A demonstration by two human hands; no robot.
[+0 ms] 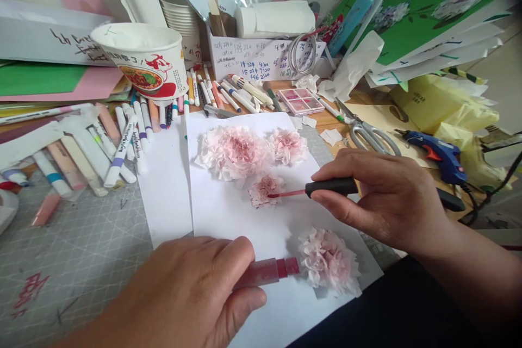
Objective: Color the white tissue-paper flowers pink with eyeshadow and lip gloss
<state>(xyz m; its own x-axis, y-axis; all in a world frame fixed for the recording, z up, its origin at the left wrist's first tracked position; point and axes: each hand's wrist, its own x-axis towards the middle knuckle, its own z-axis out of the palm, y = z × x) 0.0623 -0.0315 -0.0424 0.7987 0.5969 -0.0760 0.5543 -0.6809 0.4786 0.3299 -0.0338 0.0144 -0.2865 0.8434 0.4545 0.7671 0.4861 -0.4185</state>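
Observation:
My right hand (391, 196) pinches the black handle of a lip gloss applicator (331, 187). Its reddish tip meets the small pink paper flower (266, 190) in the middle of the white paper (228, 217). In my left hand (204, 283) lies the uncapped lip gloss tube (265, 272), its dark pink neck pointing right. Just past that neck sits a pale pink paper flower (330, 261). Behind the small flower are a large paper flower (234, 152) and a medium paper flower (287, 147), both pinker at the centre.
Several markers (122, 147) lie on the grey cutting mat (81, 250) at left. A paper bowl (141, 60) stands behind them. Toward the right are a pink palette (300, 101), scissors (369, 130) and a blue glue gun (440, 155) with its cord.

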